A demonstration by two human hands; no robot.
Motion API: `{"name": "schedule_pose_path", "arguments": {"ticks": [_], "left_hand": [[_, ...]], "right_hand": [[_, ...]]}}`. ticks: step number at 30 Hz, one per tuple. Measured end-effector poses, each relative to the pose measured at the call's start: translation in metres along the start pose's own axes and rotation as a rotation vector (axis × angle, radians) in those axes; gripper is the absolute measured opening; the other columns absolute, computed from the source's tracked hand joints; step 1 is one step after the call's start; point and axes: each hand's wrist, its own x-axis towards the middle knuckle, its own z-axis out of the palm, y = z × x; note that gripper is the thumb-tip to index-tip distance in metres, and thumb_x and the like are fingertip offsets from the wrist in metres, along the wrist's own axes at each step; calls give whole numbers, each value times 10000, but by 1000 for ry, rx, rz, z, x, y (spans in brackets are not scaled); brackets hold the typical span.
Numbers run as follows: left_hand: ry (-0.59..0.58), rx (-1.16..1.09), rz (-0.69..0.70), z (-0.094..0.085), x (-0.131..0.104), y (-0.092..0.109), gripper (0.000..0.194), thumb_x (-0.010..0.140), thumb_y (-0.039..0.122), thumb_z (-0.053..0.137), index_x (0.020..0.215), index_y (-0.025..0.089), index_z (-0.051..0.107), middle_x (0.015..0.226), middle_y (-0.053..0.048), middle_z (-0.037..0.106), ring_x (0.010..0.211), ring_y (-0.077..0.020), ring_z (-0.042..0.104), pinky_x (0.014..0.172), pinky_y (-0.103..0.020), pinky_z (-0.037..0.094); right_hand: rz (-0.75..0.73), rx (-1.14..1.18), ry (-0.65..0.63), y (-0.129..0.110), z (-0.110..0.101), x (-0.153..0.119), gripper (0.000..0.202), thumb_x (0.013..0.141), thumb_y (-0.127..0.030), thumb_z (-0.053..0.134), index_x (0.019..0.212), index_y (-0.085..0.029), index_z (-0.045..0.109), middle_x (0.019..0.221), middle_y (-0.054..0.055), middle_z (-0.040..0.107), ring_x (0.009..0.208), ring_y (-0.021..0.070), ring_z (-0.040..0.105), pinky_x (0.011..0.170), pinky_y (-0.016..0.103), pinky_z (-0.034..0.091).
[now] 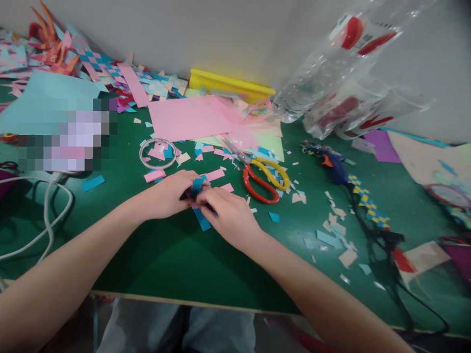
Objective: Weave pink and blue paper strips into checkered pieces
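Two hands meet over the green worktop (154, 264): my left hand (171, 193) and right hand (230, 213) have fingers nearly closed, pinching a blue paper strip (201, 218) between them. I see red-and-yellow scissors (260, 184) just beyond the right hand.

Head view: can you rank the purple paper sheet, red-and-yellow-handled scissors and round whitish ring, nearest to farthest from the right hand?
1. Scissors: nearest, ahead and slightly right of the right hand.
2. Ring: ahead, left.
3. Purple sheet: far right.
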Motion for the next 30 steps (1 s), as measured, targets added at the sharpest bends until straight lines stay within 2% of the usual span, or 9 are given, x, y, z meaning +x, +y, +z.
{"name": "schedule_pose_path", "arguments": {"ticks": [6, 9, 13, 18, 22, 30], "left_hand": [[14, -4, 16, 1, 1, -3, 261, 794, 113, 523, 1042, 172, 581, 1103, -82, 578, 1045, -219, 528, 895, -383, 447], [16, 6, 24, 0, 1, -3, 202, 804, 143, 534, 995, 166, 596, 1102, -79, 581, 1037, -217, 539, 896, -383, 450], [22, 5, 31, 0, 1, -2, 254, 805, 125, 542, 1048, 169, 599, 1116, -79, 592, 1072, -213, 536, 934, -375, 434], [33, -16, 19, 1, 0, -3, 357, 802, 100, 544, 1143, 205, 577, 1137, -61, 591, 1086, -205, 534, 943, -377, 436], [33, -16, 16, 1, 0, -3, 359, 798, 96, 547, 1146, 180, 577, 1129, -74, 588, 1078, -204, 535, 948, -381, 437], [63, -45, 41, 2, 0, -3, 338, 778, 74, 532, 1100, 170, 576, 1142, -84, 595, 1098, -207, 543, 969, -399, 440]], "right_hand": [[-91, -37, -1, 6, -3, -1, 151, 893, -146, 488, 807, -188, 605, 778, 19, 678, 724, 127, 597, 638, 233, 406], [-91, -10, 58, 8, -2, -3, 94, 873, -160, 551, 813, -189, 616, 784, 6, 688, 723, 119, 614, 637, 222, 416], [-85, -5, 132, 9, 2, -3, 88, 866, -174, 578, 789, -190, 618, 748, -6, 689, 700, 110, 632, 628, 212, 424], [-157, -136, 154, 6, 3, -1, 193, 908, -183, 511, 750, -176, 622, 697, 3, 679, 659, 117, 626, 605, 227, 416], [-192, -243, 122, 3, 2, 2, 215, 925, -170, 474, 770, -160, 622, 683, 14, 665, 649, 123, 617, 583, 235, 403], [-446, -494, 115, 2, 3, 7, 201, 896, -73, 443, 792, -108, 612, 733, 75, 683, 625, 161, 619, 519, 279, 391]]}}
